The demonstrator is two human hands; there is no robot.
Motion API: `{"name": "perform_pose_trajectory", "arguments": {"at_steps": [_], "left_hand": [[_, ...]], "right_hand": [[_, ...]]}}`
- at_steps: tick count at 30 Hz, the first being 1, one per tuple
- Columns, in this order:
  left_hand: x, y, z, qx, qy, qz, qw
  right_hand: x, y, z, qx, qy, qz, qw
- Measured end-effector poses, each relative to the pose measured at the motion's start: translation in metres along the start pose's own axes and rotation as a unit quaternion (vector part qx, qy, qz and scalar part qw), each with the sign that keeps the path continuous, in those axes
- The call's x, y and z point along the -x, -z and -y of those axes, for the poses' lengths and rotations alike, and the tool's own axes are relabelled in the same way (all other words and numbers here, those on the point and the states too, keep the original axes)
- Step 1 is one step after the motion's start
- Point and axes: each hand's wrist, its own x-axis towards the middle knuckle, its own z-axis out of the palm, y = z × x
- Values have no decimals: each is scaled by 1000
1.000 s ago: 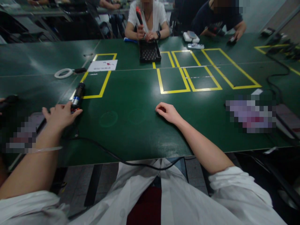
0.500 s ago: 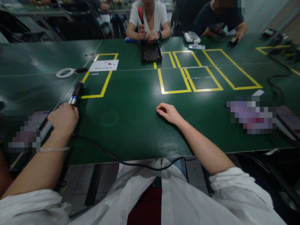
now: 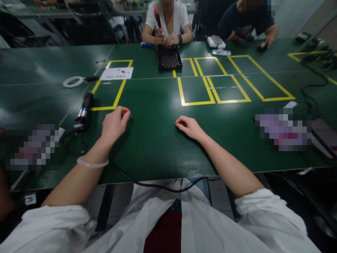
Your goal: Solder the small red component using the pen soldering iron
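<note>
Dim light, soft glare on tabletop (image 3: 158, 154)

Cylinder (image 3: 84, 110) black, silver, blue-banded, apparently some red; tabletop (image 3: 152, 154) green; tape (image 3: 103, 108) yellow.

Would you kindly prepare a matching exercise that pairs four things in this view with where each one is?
1. Black-and-silver cylindrical tool
2. Black rectangular tray
3. Translucent white bracelet
4. Red-and-black elongated tool

A. Around the wearer's left wrist
B. In the opposite co-worker's hand
C. Left of the wearer's left hand
D. Before the opposite co-worker

Pairs: 1-C, 2-D, 3-A, 4-B
</note>
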Motion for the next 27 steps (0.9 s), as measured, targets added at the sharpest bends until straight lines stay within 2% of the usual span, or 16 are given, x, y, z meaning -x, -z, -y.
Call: {"name": "perform_pose_trajectory", "arguments": {"at_steps": [2,4,7,9,11,15,22,27], "left_hand": [[-3,-13,-33,88,-53,51,993],[-5,-28,-62,175,-91,119,973],[-6,-50,-94,300,-124,216,921],[-5,-63,-105,355,-141,262,887],[-3,-73,-109,386,-152,289,863],[1,-83,-103,434,-139,303,837],[-2,-88,-91,484,-63,283,825],[-2,-90,-89,478,-76,286,827]], "right_hand": [[0,0,1,-6,-3,0,1000],[0,0,2,-22,-6,1,1000],[0,-1,2,-85,-11,14,996],[0,-3,3,-148,-5,39,988],[0,-5,3,-191,1,67,979],[1,-7,2,-201,1,71,977],[0,-7,2,-163,-21,36,986],[1,-4,7,-129,-18,17,991]]}}
